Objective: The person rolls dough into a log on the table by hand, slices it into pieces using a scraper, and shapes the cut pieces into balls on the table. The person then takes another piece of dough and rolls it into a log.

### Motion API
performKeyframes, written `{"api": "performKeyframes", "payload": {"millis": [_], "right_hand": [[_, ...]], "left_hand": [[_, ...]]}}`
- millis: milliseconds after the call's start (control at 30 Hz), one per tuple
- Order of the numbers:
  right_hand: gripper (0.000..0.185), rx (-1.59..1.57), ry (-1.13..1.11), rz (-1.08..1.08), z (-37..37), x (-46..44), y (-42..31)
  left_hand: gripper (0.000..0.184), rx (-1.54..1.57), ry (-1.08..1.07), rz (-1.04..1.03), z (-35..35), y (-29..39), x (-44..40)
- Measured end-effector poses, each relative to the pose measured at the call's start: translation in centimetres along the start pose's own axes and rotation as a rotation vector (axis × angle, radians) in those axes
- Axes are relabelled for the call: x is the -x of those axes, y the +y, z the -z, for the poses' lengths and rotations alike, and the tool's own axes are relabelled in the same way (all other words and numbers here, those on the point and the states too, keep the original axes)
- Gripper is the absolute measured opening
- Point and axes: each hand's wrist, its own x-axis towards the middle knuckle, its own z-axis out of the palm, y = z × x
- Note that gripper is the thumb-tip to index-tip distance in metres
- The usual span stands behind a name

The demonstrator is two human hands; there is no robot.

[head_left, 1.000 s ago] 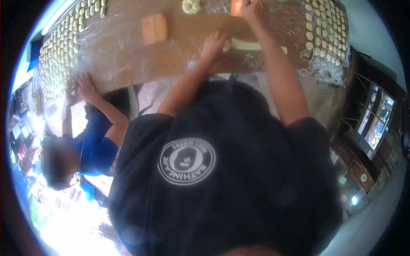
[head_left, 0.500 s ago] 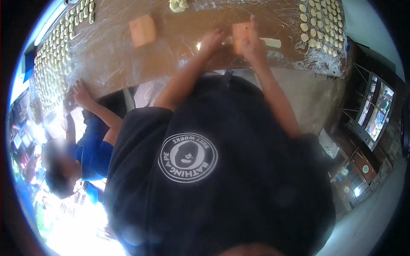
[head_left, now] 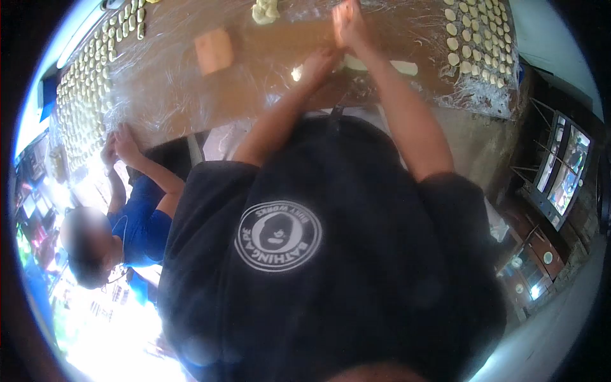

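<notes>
My right hand (head_left: 351, 28) grips an orange rectangular scraper (head_left: 338, 24), held tilted on edge over the table, just beyond the dough. My left hand (head_left: 323, 62) rests on a long pale dough strip (head_left: 401, 67), its fingers bunched together and partly hidden. One end of that strip, a small dough lump (head_left: 297, 73), sticks out left of my left hand. The rest runs right, passing behind my right forearm. A second orange rectangular piece (head_left: 214, 51) lies flat to the left.
Rows of small dough pieces lie on the table at right (head_left: 468, 49) and far left (head_left: 86, 95). A bigger dough lump (head_left: 265, 11) sits at the far edge. Plastic film covers parts of the brown table (head_left: 267, 41). A co-worker in a blue shirt (head_left: 143, 226) works at the left.
My right hand has lifted the orange scraper from the dough strip and moved it forward and slightly left, turning it on edge. My left hand stays on the strip, shifted slightly.
</notes>
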Motion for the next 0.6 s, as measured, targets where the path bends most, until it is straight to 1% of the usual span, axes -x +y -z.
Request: {"api": "performKeyframes", "payload": {"millis": [33,67,133,233,267,333,433,533,600], "right_hand": [[0.085,-0.035,0.014,-0.019,1.6,-1.7,-0.7],[0.085,-0.06,0.027,-0.019,3.2,-2.4,-1.3],[0.085,-0.095,0.045,0.002,5.5,-2.2,-0.9],[0.085,-0.073,0.152,0.061,5.5,0.8,2.2],[0.085,-0.053,0.184,0.075,5.4,1.9,3.2],[0.085,-0.061,0.179,0.068,5.8,4.5,4.2],[0.085,-0.127,0.102,0.038,6.3,7.3,4.9],[0.086,-0.171,-0.022,-0.045,6.1,8.6,5.2],[0.086,-0.149,-0.097,-0.095,6.2,9.1,4.8]], "left_hand": [[0.059,-0.024,-0.073,0.027,-0.3,-0.5,-0.6],[0.063,-0.055,-0.035,0.042,1.0,0.1,-0.8],[0.072,-0.096,0.022,0.086,4.3,3.5,0.4],[0.08,-0.061,0.073,0.04,5.2,5.0,-0.3],[0.077,-0.083,0.074,0.003,4.5,4.9,-0.5],[0.07,-0.127,0.078,-0.074,2.5,3.8,-1.6],[0.062,-0.169,-0.071,-0.024,2.0,3.2,-2.5],[0.055,-0.087,-0.18,0.124,3.1,4.0,-2.8],[0.054,-0.13,-0.092,0.099,3.3,4.2,-2.7]]}}
